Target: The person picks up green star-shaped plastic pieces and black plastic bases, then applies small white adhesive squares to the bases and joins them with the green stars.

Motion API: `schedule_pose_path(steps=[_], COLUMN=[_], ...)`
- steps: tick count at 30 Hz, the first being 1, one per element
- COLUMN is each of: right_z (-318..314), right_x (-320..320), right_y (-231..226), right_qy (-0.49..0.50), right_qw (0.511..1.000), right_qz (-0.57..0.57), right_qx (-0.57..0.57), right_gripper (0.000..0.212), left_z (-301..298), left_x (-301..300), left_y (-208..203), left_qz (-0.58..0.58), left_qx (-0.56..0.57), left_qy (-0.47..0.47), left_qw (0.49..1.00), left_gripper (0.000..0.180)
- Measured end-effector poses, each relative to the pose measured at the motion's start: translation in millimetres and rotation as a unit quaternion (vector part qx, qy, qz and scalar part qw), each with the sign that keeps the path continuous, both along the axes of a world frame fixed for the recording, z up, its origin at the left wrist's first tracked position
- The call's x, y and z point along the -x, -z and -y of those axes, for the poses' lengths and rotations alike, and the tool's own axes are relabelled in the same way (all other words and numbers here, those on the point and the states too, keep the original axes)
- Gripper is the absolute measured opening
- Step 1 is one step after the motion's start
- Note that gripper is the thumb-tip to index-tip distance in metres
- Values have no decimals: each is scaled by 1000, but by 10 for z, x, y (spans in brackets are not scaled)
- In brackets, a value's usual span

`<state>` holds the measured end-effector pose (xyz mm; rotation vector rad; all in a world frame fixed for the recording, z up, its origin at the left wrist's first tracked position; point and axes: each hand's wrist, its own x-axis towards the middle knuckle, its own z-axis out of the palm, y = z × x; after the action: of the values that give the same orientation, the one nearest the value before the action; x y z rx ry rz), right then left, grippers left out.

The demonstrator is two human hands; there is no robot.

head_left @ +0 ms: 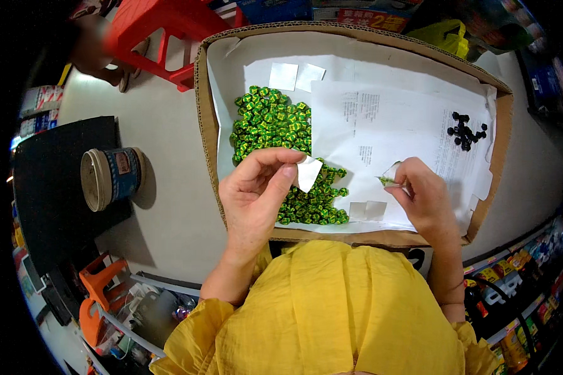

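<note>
In my left hand [256, 192] a small white paper square [308, 174] is pinched between thumb and fingertips, above a heap of small green and yellow beads [272, 122]. My right hand [424, 190] is closed on a small packet [391, 176], pale at the top with green at its lower end; its contents are too small to make out. The beads cover the left part of a shallow cardboard box [207, 134] lined with white paper. Between my hands, near the box's front edge, lie two pale squares [367, 210]. A little pile of black beads [465, 131] sits at the right.
Two more white squares [284, 77] rest at the box's far left. Printed sheets [406, 119] line its right half. Left of the box stand a bucket [114, 177] and a red stool [162, 31]. Shop shelves [507, 281] are at the lower right.
</note>
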<state>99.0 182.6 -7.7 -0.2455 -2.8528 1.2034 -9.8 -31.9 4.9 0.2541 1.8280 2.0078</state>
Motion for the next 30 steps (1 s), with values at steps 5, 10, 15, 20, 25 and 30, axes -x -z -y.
schedule_pose_path(steps=[5, 10, 15, 20, 25, 30], right_z=[42, 47, 48, 165, 297, -90], right_x=[116, 104, 88, 70, 106, 54], right_y=[-82, -69, -81, -53, -23, -109], right_qy=[119, 127, 98, -41, -116, 134], right_qw=[974, 974, 989, 996, 989, 983], right_qz=[168, 43, 17, 33, 84, -13], right_qx=[-99, -180, -106, 68, -35, -129], right_gripper=[21, 20, 12, 6, 6, 4], left_z=[27, 29, 22, 7, -31, 57], left_x=[19, -25, -52, -81, -67, -109], left_y=[7, -23, 19, -25, -23, -30], left_qz=[-4, 9, 3, 7, -11, 2], left_qx=[-9, 17, 9, 19, 22, 37], left_qy=[2, 0, 17, -3, 15, -24], left_qw=[1000, 1000, 1000, 1000, 1000, 999], left_gripper=[15, 15, 18, 18, 16, 15])
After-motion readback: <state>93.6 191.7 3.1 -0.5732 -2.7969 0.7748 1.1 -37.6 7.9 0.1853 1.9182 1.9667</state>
